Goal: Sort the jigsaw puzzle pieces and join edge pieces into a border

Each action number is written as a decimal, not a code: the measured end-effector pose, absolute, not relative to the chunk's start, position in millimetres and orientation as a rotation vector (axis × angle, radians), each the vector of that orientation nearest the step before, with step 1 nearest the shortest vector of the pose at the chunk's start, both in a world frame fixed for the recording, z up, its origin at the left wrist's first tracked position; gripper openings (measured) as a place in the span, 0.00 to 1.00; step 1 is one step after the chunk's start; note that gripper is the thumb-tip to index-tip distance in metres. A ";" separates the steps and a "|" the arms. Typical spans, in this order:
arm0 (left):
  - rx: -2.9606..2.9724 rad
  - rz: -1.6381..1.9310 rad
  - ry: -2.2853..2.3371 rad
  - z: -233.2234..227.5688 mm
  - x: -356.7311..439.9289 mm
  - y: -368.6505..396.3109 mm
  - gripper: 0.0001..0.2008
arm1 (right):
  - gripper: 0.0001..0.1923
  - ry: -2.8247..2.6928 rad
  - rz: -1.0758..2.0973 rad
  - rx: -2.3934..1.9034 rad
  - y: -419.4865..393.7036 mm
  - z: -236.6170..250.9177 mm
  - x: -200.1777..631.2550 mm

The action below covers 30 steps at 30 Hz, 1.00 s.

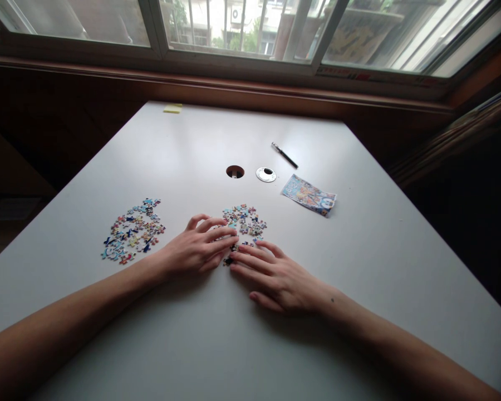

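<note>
Under both flat hands' fingertips, left hand (196,247), right hand (278,277), puzzle pieces (244,221), no grip

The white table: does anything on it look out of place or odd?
One thing: the round cable hole in the table is open, and its silver cover lies loose beside it. The rest looks ordinary: two heaps of puzzle pieces, with the left hand and right hand flat at the nearer heap.

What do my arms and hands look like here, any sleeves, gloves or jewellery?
Both forearms are bare to the picture's edge, with no sleeves showing. The left hand and right hand wear no gloves, rings or watch. A small dark spot marks the right wrist.
</note>
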State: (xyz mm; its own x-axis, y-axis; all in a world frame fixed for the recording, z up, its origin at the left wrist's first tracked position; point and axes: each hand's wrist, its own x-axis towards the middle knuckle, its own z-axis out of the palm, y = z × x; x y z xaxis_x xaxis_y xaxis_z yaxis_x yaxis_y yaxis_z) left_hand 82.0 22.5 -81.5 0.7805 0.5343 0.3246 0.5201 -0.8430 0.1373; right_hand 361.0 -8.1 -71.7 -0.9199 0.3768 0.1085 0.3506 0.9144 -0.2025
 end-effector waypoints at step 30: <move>2.694 0.673 0.339 -72.2 91.2 11.8 0.07 | 0.16 -2.673 0.257 -0.647 -12.1 -77.2 359.3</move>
State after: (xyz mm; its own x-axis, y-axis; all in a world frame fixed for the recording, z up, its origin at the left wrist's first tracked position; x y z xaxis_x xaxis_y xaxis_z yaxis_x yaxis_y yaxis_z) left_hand 91.2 11.8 -72.2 0.8591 0.3077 0.4091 0.1456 -0.9130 0.3811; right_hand 359.3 -12.1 -77.2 -0.8228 0.4720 0.3167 0.4031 0.8773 -0.2604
